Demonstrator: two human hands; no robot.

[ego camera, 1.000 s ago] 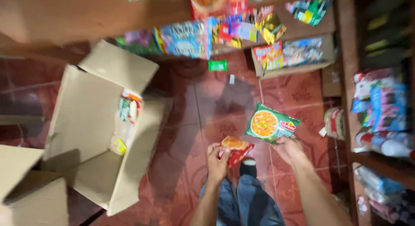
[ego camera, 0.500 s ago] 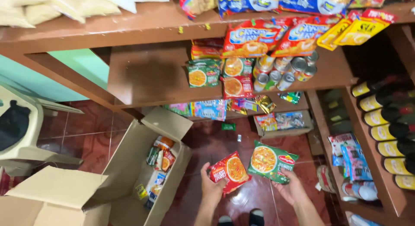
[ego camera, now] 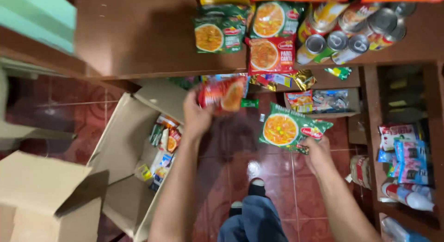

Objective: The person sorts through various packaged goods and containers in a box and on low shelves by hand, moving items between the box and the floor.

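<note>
My left hand (ego camera: 196, 116) holds a red noodle packet (ego camera: 223, 94) raised toward the brown wooden shelf (ego camera: 152, 43). My right hand (ego camera: 317, 152) grips a green noodle packet (ego camera: 291, 129) by its lower corner, out over the red tiled floor. On the shelf lie more green packets (ego camera: 217, 34) and a red packet (ego camera: 269, 54), with tin cans (ego camera: 344, 38) lying beside them on the right.
An open cardboard box (ego camera: 125, 149) with several packets inside stands on the floor at my left; another box flap (ego camera: 46, 191) is nearer. Lower shelves at right hold wrapped goods (ego camera: 407, 154) and bottles. A small carton of sachets (ego camera: 319, 102) sits under the shelf.
Both hands have lifted their packets higher. The left hand with the red packet has risen toward the shelf, and the view has closed in on the shelf.
</note>
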